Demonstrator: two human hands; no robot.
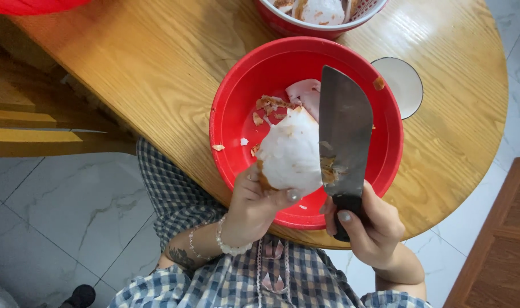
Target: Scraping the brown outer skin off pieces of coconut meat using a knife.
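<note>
Upright, the cleaver (344, 128) points away, right hand (367, 228) fingers gripping it, left hand (253, 206) fingers gripping the white root (289, 153).

Round wooden table (157, 68); patterned bowl (320, 17); white dish (405, 82).

the round table (157, 68) is varnished wood with open grain and a soft sheen; the red bowl (237, 114) looks like smooth glossy plastic; the cleaver (344, 122) has a dull grey metal blade, smeared, and a black matt handle; the peeled white chunk (288, 154) looks moist and slightly rough; the checked garment (174, 188) is woven cloth; the floor (55, 211) is polished marbled tile
</note>
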